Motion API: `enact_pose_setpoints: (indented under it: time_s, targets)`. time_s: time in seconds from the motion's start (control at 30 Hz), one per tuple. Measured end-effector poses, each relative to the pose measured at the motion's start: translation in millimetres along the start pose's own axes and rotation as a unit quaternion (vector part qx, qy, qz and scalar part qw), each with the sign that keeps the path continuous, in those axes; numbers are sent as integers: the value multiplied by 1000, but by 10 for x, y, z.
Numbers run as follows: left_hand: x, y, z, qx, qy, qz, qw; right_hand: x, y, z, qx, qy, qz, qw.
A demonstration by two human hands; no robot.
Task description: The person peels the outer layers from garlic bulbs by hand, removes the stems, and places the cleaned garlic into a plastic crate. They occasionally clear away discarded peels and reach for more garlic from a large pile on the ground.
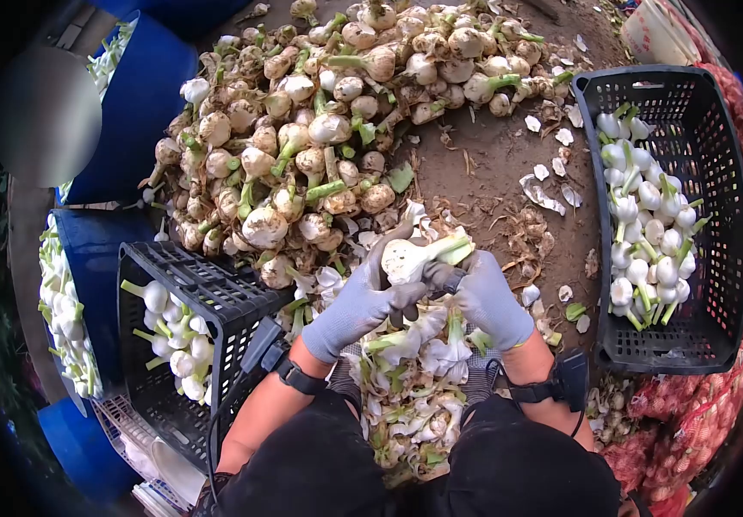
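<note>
Both gloved hands were held together over the lap. The left hand (pixel 361 303) pinched a garlic bulb (pixel 406 258) by its head; the right hand (pixel 485 297) was closed beside the bulb's green stalk end. Peeled skins (pixel 410 388) lay heaped below the hands. Unpeeled garlic pile (pixel 302 146) sat ahead on the ground. Black crates of cleaned bulbs stood left (pixel 216 297) and right (pixel 716 215).

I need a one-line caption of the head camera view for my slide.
Two gloved hands, left and right, hold a garlic bulb between a garlic pile and black crates.
</note>
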State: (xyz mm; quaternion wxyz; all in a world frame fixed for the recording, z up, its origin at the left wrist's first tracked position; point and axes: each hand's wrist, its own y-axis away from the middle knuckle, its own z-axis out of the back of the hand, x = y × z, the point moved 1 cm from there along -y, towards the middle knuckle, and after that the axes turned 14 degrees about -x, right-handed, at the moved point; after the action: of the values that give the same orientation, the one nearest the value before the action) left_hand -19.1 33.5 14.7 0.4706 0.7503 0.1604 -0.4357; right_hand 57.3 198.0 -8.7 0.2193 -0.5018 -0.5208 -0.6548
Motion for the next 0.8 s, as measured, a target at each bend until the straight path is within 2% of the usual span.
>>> enact_pose_setpoints:
  time_s: [0.03, 0.07, 0.1, 0.17, 0.3, 0.33, 0.37, 0.4, 0.43, 0.5, 0.53, 0.57, 0.6, 0.63, 0.67, 0.7, 0.73, 0.77, 0.8]
  targets:
    - [7, 4, 6, -1, 0, 0, 1000, -29, -16, -11, 8, -42, -52, 998]
    - [27, 10, 21, 8, 20, 52, 998, -26, -13, -37, -29, -17, -40, 999]
    - [53, 17, 44, 16, 39, 103, 994, -19, -15, -44, -25, -18, -37, 999]
    - [161, 18, 113, -2, 14, 68, 998, -6, -9, -32, -48, 98, -17, 994]
    - [15, -22, 128, -22, -28, 44, 998, 70, 12, -58, -49, 32, -23, 998]
    - [34, -100, 171, -63, -46, 44, 996, 57, 16, -18, -32, -20, -62, 997]
    - [97, -203, 226, -103, -64, 44, 992, 78, 68, -32, -29, -21, -62, 997]
    - [67, -377, 209, -193, -215, -192, 938, 140, 167, -59, 18, -3, -67, 998]
    - [114, -351, 264, -158, -215, -131, 955, 176, 236, -84, 64, 15, -74, 995]
    - [85, -316, 245, -162, -107, -106, 975, 137, 226, -80, 53, -2, -69, 996]
    - [-106, -193, 219, -137, -107, -37, 984, 49, 163, -38, 38, 17, -45, 998]
    - [-93, -182, 204, -109, -58, -22, 992, 7, 117, -2, 21, 35, -20, 999]
    - [46, -219, 173, -100, -96, -140, 980, 114, 153, -53, 24, -24, -50, 998]
    - [157, -232, 136, -91, -133, -253, 954, 95, 167, -43, 22, -25, -53, 998]
    - [226, -213, 202, -70, -192, -252, 946, 77, 172, -43, 51, 31, -3, 998]
    - [178, -177, 225, -71, -194, -251, 946, 55, 161, -45, 81, 87, 48, 992]
    - [113, -133, 232, -77, -94, -121, 985, -31, 86, -3, 57, 193, 117, 972]
    - [91, -101, 257, -81, 9, 12, 997, -33, 10, 66, 58, 193, 115, 973]
    - [110, -94, 348, -1, 70, 62, 996, 4, -82, 151, -66, 341, 143, 927]
